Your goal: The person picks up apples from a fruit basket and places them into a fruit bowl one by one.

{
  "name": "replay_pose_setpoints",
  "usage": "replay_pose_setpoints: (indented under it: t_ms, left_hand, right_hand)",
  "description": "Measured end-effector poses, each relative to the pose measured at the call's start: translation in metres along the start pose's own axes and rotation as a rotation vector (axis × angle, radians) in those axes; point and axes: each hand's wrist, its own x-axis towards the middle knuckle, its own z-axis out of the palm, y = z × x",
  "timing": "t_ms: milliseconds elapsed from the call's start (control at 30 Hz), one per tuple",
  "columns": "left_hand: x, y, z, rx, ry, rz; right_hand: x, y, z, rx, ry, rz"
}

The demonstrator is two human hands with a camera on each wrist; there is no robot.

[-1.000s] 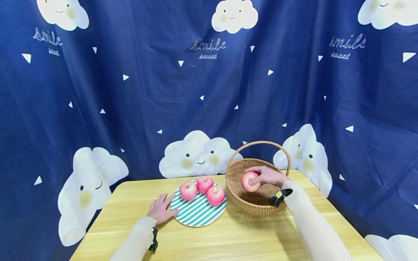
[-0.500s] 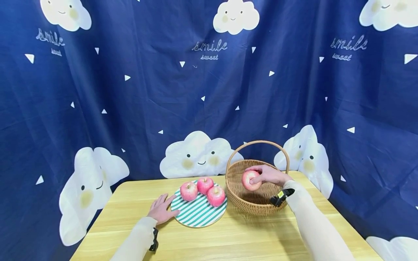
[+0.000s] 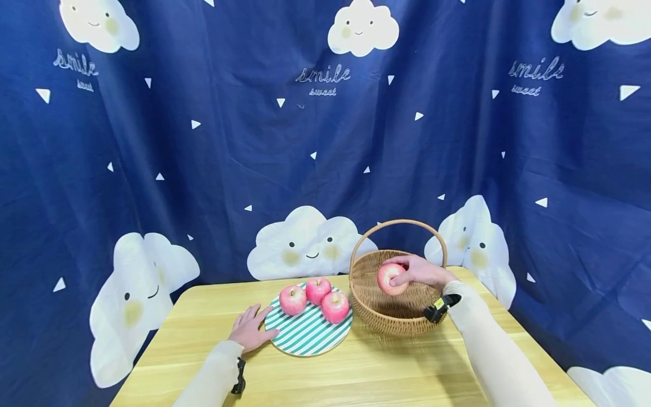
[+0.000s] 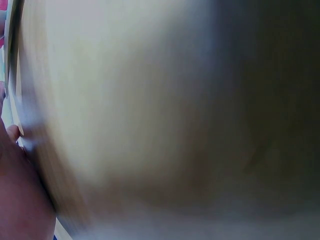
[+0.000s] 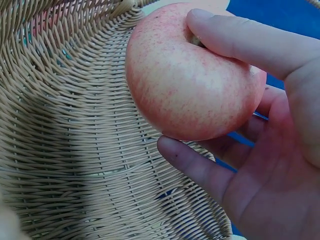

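Observation:
A pinkish-red apple (image 3: 391, 279) is gripped by my right hand (image 3: 420, 271) over the mouth of the wicker basket (image 3: 386, 323). In the right wrist view, the thumb presses near the apple's (image 5: 185, 95) stem hollow and the fingers curl round its other side, with woven basket wall (image 5: 75, 125) behind. My left hand (image 3: 249, 330) lies with fingers spread at the left edge of the round green-and-white striped placemat (image 3: 305, 338). Three apples (image 3: 293, 300) sit together on the back half of that mat. The left wrist view is mostly blurred tabletop, with part of the hand (image 4: 22, 195) at its left.
The basket's tall arched handle (image 3: 399, 221) rises above the right hand. The pale wooden table (image 3: 315, 381) bears everything, and a dark blue curtain (image 3: 285, 158) with white clouds hangs close behind it and round both sides.
Both hands keep nearly the same places. The right hand still holds the apple over the basket, and the basket appears shifted very slightly left.

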Motion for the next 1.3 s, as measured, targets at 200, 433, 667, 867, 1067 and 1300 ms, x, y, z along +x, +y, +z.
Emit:
replay_pose_setpoints:
  t_ms: [200,433,667,867,1067,1300]
  left_hand:
    - [-0.005,0.006,-0.004,-0.012,-0.001,0.002]
    - [-0.002,0.007,-0.002,-0.001,-0.016,-0.015]
    - [-0.002,0.006,-0.002,-0.018,-0.015,-0.021]
    - [-0.003,0.005,-0.004,-0.019,-0.011,-0.017]
    - [-0.003,0.005,-0.004,-0.002,-0.013,-0.016]
    - [-0.002,0.004,-0.003,-0.002,-0.007,-0.009]
  right_hand:
    - [-0.001,-0.007,-0.002,-0.061,-0.003,-0.021]
    - [-0.006,-0.016,-0.006,-0.057,0.007,0.032]
    - [-0.008,-0.019,-0.006,-0.037,0.012,0.001]
    - [-0.006,-0.022,-0.005,-0.046,0.017,-0.018]
    - [-0.008,-0.027,-0.005,-0.061,0.015,-0.04]
    - [-0.011,-0.035,-0.006,-0.116,0.023,-0.05]
